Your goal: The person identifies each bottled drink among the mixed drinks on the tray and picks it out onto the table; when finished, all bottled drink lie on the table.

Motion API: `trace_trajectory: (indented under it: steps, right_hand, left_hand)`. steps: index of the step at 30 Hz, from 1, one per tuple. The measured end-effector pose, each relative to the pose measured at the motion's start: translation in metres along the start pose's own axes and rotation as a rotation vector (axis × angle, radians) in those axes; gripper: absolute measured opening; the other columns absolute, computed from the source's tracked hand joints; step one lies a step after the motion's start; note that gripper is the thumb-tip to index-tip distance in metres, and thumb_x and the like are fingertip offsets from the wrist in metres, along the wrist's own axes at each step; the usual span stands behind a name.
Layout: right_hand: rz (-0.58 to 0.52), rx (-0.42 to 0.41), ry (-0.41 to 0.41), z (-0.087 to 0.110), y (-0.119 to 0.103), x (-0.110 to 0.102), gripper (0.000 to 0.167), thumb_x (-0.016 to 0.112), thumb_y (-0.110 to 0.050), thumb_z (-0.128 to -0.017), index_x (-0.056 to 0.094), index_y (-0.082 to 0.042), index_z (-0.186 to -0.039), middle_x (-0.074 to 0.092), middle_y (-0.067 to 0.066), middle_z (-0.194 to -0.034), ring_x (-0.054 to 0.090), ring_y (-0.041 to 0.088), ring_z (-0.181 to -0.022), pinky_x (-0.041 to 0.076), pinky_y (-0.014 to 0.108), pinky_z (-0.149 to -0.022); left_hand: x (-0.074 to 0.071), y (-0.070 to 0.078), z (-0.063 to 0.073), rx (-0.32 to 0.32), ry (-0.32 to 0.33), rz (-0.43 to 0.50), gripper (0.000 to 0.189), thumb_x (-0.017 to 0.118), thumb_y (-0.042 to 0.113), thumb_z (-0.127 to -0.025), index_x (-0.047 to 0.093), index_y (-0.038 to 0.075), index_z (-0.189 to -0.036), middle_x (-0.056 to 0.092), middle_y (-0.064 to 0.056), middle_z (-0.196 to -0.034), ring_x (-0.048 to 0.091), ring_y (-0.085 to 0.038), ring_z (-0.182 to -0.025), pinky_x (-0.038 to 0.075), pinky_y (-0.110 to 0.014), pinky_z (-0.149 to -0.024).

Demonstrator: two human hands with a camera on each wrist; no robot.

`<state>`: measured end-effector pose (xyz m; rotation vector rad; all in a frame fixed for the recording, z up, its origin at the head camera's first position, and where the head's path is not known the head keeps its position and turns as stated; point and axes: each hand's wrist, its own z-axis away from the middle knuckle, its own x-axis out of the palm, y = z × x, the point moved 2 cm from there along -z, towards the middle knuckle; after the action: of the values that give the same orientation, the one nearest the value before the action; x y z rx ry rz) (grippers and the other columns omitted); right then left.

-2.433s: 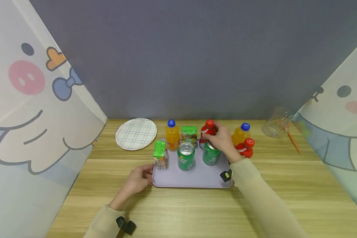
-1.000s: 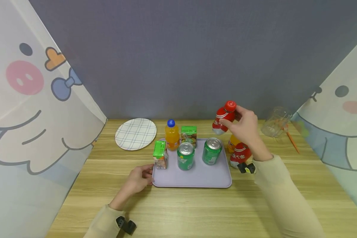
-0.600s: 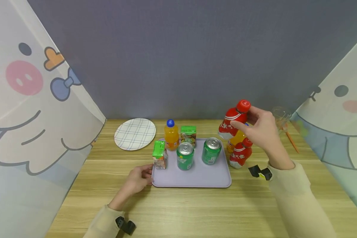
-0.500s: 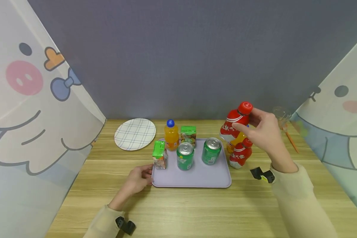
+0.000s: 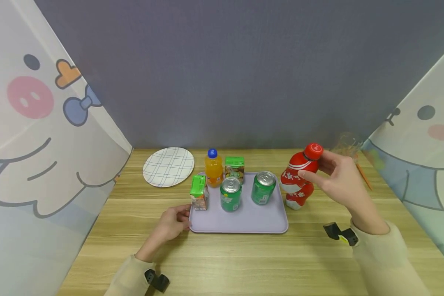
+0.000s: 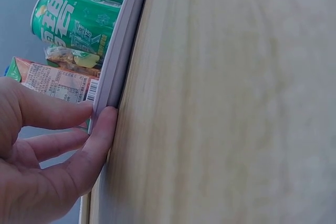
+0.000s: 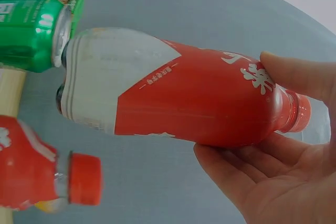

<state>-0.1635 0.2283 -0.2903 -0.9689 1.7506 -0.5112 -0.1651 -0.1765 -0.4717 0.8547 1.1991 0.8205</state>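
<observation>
My left hand (image 5: pixel 172 224) stays at the left side of the lilac tray (image 5: pixel 240 226); in the left wrist view, thumb and fingers pinch its rim. To the tray's right, my right hand (image 5: pixel 338 179) grips a red-labelled drink bottle (image 7: pixel 199 98) near its cap, raised and tilted. It overlaps a second red bottle (image 5: pixel 300 195) standing by the tray and hides the orange drink bottle behind. On the tray are two green cans (image 5: pixel 231 199), a juice carton (image 5: pixel 199 195) and an orange drink bottle (image 5: pixel 213 168), with another carton (image 5: pixel 234 166) at the back.
A checked white plate (image 5: pixel 168 167) lies at the back left of the wooden table (image 5: pixel 222 263). Partly behind my right hand are a clear glass (image 5: pixel 348 144) and an orange stick-like item (image 5: pixel 364 176) at the back right. A grey wall panel (image 5: pixel 222 74) rises behind.
My right hand has lifted the red bottle from the tray's back right corner, carried it right, and lowered it somewhat beside the tray. The left hand has kept its place.
</observation>
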Motion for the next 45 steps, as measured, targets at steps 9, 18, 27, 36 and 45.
trace_trajectory:
  steps: [9, 18, 27, 36, 45]
  right_hand:
    - [-0.088, -0.046, -0.011, 0.026, 0.011, -0.007, 0.043, 0.079, 0.005, -0.073, 0.064, 0.004, -0.113, 0.067, 0.004, -0.104, 0.065, 0.006, -0.091, 0.052, 0.014, -0.081]
    - [-0.083, -0.072, -0.044, 0.055, 0.031, -0.013, 0.051, 0.079, 0.011, -0.069, 0.063, 0.005, -0.116, 0.067, 0.002, -0.109, 0.064, 0.007, -0.095, 0.052, 0.014, -0.082]
    - [-0.034, -0.017, -0.029, 0.072, 0.059, -0.018, 0.049, 0.079, 0.011, -0.069, 0.063, 0.006, -0.115, 0.066, -0.003, -0.107, 0.062, 0.001, -0.095, 0.05, 0.01, -0.08]
    - [0.071, 0.043, 0.033, 0.078, 0.092, -0.02, 0.047, 0.08, 0.004, -0.071, 0.062, 0.008, -0.114, 0.065, -0.001, -0.103, 0.056, -0.009, -0.091, 0.049, 0.006, -0.075]
    - [0.045, 0.117, 0.032, 0.069, 0.119, -0.016, 0.048, 0.077, 0.0, -0.078, 0.057, 0.011, -0.12, 0.06, 0.03, -0.109, 0.055, -0.01, -0.09, 0.049, 0.006, -0.075]
  left_hand:
    - [0.001, -0.001, 0.001, -0.002, 0.002, -0.002, 0.052, 0.065, -0.02, -0.074, 0.056, -0.011, -0.125, 0.059, -0.013, -0.093, 0.06, -0.02, -0.077, 0.06, -0.028, -0.058]
    - [0.002, 0.001, 0.002, -0.014, -0.01, -0.005, 0.052, 0.065, -0.019, -0.074, 0.056, -0.01, -0.125, 0.059, -0.013, -0.093, 0.059, -0.02, -0.078, 0.059, -0.028, -0.058]
    - [0.002, 0.002, 0.0, -0.002, -0.002, -0.023, 0.052, 0.066, -0.018, -0.075, 0.056, -0.009, -0.125, 0.059, -0.013, -0.093, 0.059, -0.02, -0.078, 0.059, -0.027, -0.057]
    - [0.001, 0.001, 0.0, -0.005, -0.003, -0.024, 0.052, 0.066, -0.018, -0.074, 0.056, -0.01, -0.125, 0.059, -0.013, -0.093, 0.059, -0.02, -0.078, 0.059, -0.027, -0.058]
    - [0.0, 0.001, 0.001, -0.004, -0.007, -0.009, 0.052, 0.065, -0.019, -0.075, 0.055, -0.01, -0.126, 0.059, -0.013, -0.094, 0.06, -0.02, -0.079, 0.06, -0.027, -0.059]
